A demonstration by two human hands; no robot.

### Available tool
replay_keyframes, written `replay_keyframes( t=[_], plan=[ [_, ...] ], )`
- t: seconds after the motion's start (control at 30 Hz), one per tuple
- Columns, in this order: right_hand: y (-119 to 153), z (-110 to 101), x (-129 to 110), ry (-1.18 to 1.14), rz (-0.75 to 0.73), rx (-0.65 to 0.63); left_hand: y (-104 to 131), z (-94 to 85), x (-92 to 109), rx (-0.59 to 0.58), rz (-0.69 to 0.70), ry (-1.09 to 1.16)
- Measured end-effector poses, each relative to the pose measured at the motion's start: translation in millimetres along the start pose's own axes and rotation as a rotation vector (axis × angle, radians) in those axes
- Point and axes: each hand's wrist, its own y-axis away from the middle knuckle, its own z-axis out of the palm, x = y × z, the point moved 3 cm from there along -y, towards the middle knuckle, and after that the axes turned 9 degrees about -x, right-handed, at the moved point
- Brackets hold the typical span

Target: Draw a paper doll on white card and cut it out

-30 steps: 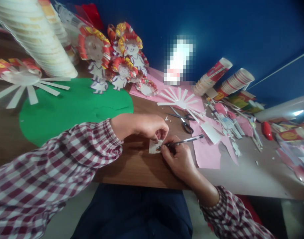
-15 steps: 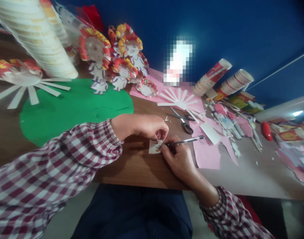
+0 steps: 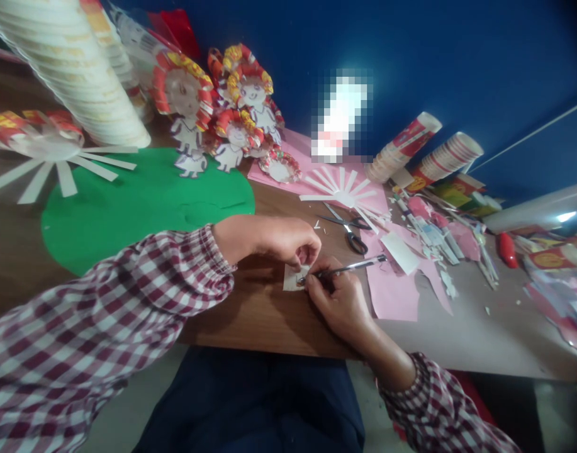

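Observation:
A small pale piece of paper (image 3: 291,280) lies on the brown table in front of me, with dark marks on it. My left hand (image 3: 291,240) is closed, its curled fingers holding the paper at its upper edge. Between the fingers of my right hand (image 3: 340,302) is a slim pen (image 3: 358,265), its tip down at the paper and its back end pointing right. My right fingers cover part of the paper. Just beyond my hands lie black-handled scissors (image 3: 352,233), spread apart.
A green round sheet (image 3: 151,207) lies at the left, near tall stacked paper cups (image 3: 90,82). Paper figures (image 3: 250,94) stand at the back. Pink paper (image 3: 392,296), a white cut paper cup with spread strips (image 3: 347,198) and more cup stacks (image 3: 446,157) sit to the right.
The pen tip has shifted very slightly over the paper. Both hands keep nearly the same place, and the whole view has moved a little.

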Motion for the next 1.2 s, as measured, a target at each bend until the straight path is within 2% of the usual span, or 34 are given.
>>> replay_keyframes(
  t=[0.8,1.2],
  plan=[
    [1.3,-0.5,-0.8,-0.008,-0.012,-0.023,0.7,-0.8,1.7,-0.013,0.006,0.027],
    [1.7,-3.6,-2.1,-0.013,-0.027,0.007,-0.4,0.4,-0.1,-0.007,0.020,0.030]
  ],
)
